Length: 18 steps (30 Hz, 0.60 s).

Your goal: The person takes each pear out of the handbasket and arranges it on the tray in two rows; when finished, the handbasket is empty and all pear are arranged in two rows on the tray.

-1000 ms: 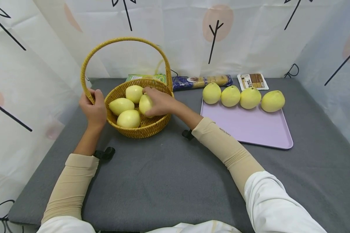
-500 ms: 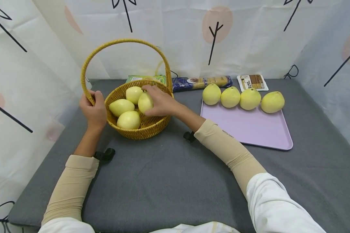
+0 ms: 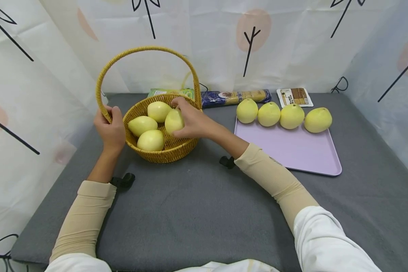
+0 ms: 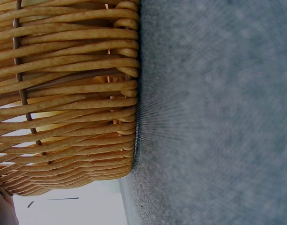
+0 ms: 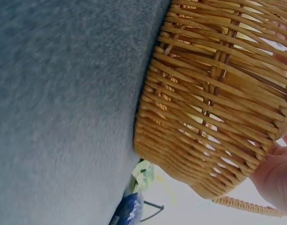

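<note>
My left hand [image 3: 110, 126] grips the left foot of the arched handle on a yellow wicker basket [image 3: 163, 155], which stands on the grey tabletop. Several pale yellow pears lie in this basket. My right hand [image 3: 195, 121] reaches over the basket's right rim and holds one pear [image 3: 173, 121] between thumb and fingers. Beside it are a pear at the back [image 3: 158, 111], another at the left [image 3: 142, 125] and one at the front [image 3: 151, 140]. In the wrist views the basket's woven wall fills much of the picture, with only bits of each hand showing.
On the right, a lilac tray [image 3: 292, 151] bears a row of several pears [image 3: 268, 114] along its far edge. Behind are a blue and yellow long packet [image 3: 236, 97], a brown and white sachet [image 3: 294, 97] and a green packet [image 3: 187, 92]. A printed white curtain [image 3: 207, 37] hangs behind.
My right hand has shifted slightly to the right with the pear it holds, away from the left pear. The left hand stays on the handle, and the tray's pears have not moved.
</note>
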{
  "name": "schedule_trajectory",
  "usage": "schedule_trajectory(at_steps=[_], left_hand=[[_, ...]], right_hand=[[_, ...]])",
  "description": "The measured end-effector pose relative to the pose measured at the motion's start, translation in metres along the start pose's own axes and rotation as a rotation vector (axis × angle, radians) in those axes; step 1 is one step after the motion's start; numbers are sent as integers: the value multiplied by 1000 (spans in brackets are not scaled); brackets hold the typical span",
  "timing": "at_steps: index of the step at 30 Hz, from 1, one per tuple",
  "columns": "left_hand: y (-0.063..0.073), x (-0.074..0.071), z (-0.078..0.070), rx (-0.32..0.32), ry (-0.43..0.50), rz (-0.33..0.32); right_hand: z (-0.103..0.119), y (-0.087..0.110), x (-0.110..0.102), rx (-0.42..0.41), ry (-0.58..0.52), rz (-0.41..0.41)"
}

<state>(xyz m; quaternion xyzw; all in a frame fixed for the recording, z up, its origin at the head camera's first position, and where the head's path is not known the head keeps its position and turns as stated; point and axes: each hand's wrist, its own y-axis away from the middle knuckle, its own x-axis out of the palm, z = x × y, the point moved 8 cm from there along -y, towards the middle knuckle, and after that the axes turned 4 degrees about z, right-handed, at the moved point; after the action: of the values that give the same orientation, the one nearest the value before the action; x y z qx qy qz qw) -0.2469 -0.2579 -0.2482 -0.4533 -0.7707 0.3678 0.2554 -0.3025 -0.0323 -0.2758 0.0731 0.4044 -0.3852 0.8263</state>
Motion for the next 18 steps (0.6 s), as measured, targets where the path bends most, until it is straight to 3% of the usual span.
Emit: schedule_trajectory(at_steps=[18], left_hand=[[0,1,-3,-15,1,13]], right_hand=[[7,29,-29,-54,54,-115]])
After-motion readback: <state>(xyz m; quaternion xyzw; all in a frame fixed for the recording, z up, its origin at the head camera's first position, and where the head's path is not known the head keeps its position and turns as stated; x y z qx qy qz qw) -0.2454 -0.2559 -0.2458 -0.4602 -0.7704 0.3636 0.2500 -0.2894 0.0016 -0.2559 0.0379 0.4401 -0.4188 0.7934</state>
